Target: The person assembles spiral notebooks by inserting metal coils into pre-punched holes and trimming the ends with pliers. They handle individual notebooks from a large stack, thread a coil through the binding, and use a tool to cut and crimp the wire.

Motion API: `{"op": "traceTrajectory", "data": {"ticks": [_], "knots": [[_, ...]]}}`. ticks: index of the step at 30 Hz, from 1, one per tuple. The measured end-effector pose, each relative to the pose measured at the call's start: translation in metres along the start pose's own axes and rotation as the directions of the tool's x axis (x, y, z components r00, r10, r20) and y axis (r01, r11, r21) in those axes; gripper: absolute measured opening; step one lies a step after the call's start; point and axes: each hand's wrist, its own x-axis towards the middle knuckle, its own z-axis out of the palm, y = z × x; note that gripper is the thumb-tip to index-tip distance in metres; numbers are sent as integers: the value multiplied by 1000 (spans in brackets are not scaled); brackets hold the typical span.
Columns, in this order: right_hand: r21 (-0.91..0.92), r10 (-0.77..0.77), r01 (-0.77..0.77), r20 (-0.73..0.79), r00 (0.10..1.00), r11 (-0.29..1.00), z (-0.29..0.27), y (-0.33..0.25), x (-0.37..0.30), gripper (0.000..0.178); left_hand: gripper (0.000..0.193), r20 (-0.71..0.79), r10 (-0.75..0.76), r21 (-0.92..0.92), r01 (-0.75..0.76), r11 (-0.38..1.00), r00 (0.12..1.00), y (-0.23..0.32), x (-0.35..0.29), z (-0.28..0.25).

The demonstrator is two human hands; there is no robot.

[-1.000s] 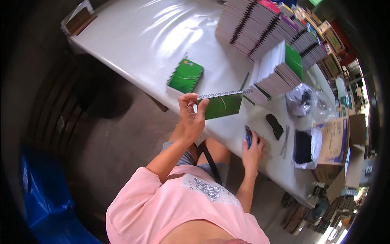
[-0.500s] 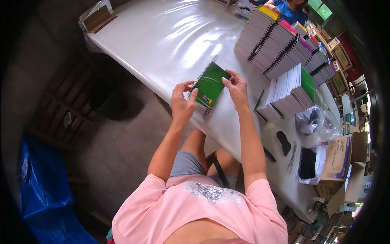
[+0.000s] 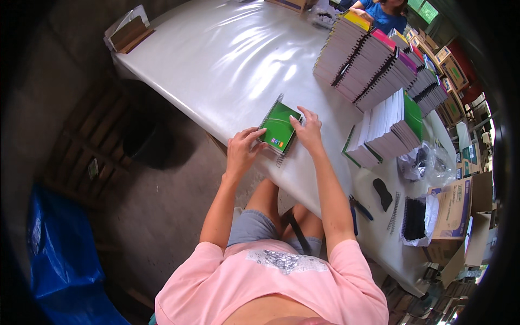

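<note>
A small notebook (image 3: 280, 124) with a green cover lies on or just above the white-covered table near its front edge. A thin wire coil (image 3: 280, 99) runs along its left side and sticks out past both ends. My left hand (image 3: 244, 150) grips the notebook's lower left side, thumb and fingers at the coil edge. On the opposite side, my right hand (image 3: 310, 131) holds the right edge, its thumb on the cover and fingers curled beyond it. How far the coil is threaded is too small to tell.
To the right stand a stack of green-covered pads (image 3: 387, 124) and taller stacks of spiral notebooks (image 3: 355, 62). Nearer lie pliers (image 3: 362, 209), a black flat piece (image 3: 382, 195), a loose coil (image 3: 394, 212), black coils in a white bag (image 3: 415, 219) and a cardboard box (image 3: 450, 208). A person (image 3: 385, 13) sits at the far side.
The notebook has come lower and flatter toward the table, still between both hands. My right hand has shifted slightly left and down, with its fingers more extended.
</note>
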Motion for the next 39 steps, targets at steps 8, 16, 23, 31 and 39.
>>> {"op": "traceTrajectory", "data": {"ticks": [8, 16, 23, 31, 39], "knots": [[-628, -577, 45, -682, 450, 777, -203, -87, -48, 55, 59, -77, -192, -236, 170, 957, 978, 11, -11, -20], [-150, 220, -293, -376, 900, 944, -319, -15, -42, 69, 41, -372, 18, -165, -85, 983, 928, 78, 13, -8], [45, -208, 307, -640, 740, 951, -281, -84, -94, 27, 38, -358, 406, -40, -449, 893, 841, 160, 20, -14], [-356, -120, 50, -176, 977, 933, -144, 18, -194, 31, 47, 143, 532, 52, -544, 838, 834, 196, -30, 65], [-179, 219, -402, -610, 761, 898, -271, 144, -205, 47, 61, 280, 464, -73, -463, 883, 840, 168, -47, 107]]}}
